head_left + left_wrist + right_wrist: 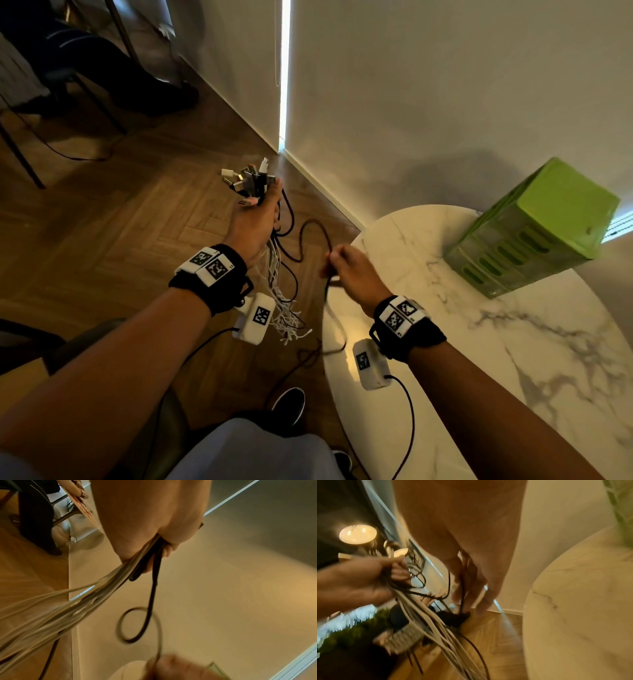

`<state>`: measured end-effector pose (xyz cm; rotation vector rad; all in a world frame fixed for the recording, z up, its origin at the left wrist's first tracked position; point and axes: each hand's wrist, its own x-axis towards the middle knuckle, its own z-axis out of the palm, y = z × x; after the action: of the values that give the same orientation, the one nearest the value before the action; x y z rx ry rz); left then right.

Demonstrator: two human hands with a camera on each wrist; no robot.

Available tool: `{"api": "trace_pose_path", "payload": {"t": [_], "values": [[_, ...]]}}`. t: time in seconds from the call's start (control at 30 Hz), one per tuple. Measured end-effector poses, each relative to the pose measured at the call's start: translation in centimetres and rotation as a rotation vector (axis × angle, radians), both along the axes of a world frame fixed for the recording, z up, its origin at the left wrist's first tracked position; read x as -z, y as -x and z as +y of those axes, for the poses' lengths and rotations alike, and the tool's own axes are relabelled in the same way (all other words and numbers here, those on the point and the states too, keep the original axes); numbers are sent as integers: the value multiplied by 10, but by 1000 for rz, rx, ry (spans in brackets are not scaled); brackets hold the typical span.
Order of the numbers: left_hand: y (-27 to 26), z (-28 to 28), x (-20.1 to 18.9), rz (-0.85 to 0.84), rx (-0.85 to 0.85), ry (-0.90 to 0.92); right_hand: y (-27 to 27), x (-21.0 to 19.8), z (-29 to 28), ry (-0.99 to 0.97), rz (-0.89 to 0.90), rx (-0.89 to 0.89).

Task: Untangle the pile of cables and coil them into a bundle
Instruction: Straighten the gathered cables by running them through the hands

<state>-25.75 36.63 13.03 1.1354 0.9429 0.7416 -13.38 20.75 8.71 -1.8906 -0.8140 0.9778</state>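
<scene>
My left hand (pixel 255 222) grips a bundle of black and white cables (pixel 279 274) just below their plugs (pixel 248 181), which stick up past my fingers. The loose white and black ends hang down over the floor. One black cable (pixel 310 236) loops out of the bundle to my right hand (pixel 346 269), which pinches it beside the table edge. In the left wrist view the bundle (pixel 106 586) leaves my palm and the black loop (pixel 137 624) runs to my right hand (pixel 171 668). In the right wrist view the black cable (pixel 463 588) runs through my right hand's fingers (pixel 471 582).
A round white marble table (pixel 513 359) stands on my right with a green slotted basket (pixel 534 226) lying near its far edge. Wooden herringbone floor (pixel 120 222) lies below my hands. A dark chair (pixel 61 85) stands at the far left, white walls ahead.
</scene>
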Motion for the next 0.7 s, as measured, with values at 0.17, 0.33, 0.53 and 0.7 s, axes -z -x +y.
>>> {"api": "trace_pose_path", "payload": {"t": [0.17, 0.33, 0.53, 0.7], "values": [[1, 2, 0, 52, 67, -17, 8, 11, -18, 501, -422, -603], [-2, -5, 3, 77, 136, -9, 11, -26, 0, -63, -426, -254], [-9, -23, 6, 9, 275, 20, 36, -21, 23, -148, -579, -381], [-4, -10, 2, 91, 223, 25, 31, -12, 15, -283, -337, -251]]}}
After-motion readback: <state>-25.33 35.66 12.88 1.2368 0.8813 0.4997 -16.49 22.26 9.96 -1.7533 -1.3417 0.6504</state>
